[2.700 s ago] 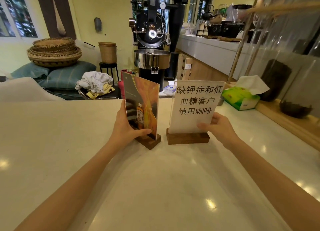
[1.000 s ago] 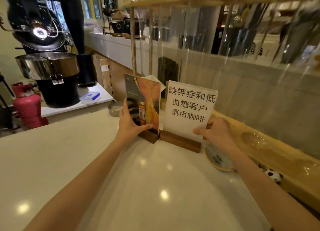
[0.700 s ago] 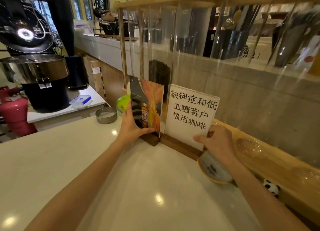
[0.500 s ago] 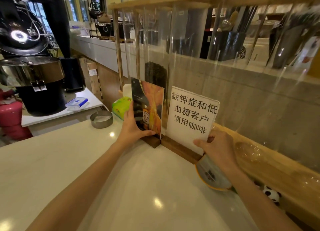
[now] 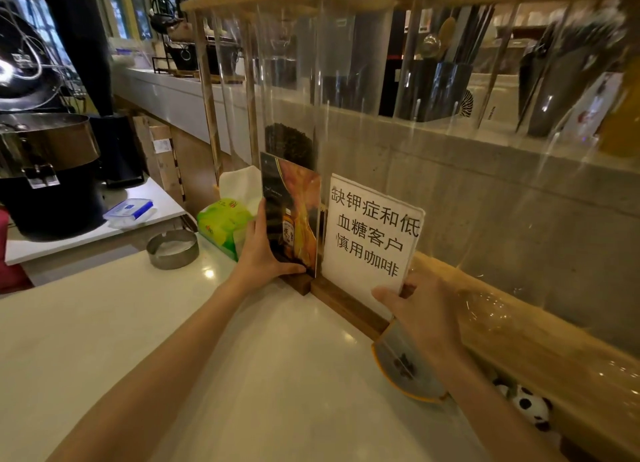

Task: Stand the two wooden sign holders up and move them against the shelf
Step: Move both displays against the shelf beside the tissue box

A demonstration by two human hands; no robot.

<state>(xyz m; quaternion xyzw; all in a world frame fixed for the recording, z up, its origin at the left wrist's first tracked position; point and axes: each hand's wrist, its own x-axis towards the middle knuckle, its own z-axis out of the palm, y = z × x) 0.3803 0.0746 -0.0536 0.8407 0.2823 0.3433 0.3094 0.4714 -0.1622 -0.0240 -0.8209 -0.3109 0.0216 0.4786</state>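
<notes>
Two sign holders stand upright side by side on the pale counter, each an acrylic panel in a dark wooden base. The left sign holder (image 5: 298,215) carries an orange and black bottle picture; my left hand (image 5: 261,253) grips its left edge, thumb on the front. The right sign holder (image 5: 370,233) shows black Chinese text on white paper; my right hand (image 5: 420,311) holds its lower right corner. Both stand close to the wooden shelf (image 5: 512,326) with its tall clear tubes; whether their backs touch it is hidden.
A green tissue pack (image 5: 223,222) sits left of the signs, a round metal ashtray (image 5: 172,248) further left. A small dish (image 5: 405,368) with an orange rim lies under my right wrist, a panda figurine (image 5: 530,404) beside the shelf. A coffee roaster (image 5: 41,150) stands at the left.
Both hands have carried the upright signs across the counter, away from its middle and to the shelf. In the last half second they edged a little closer to it.
</notes>
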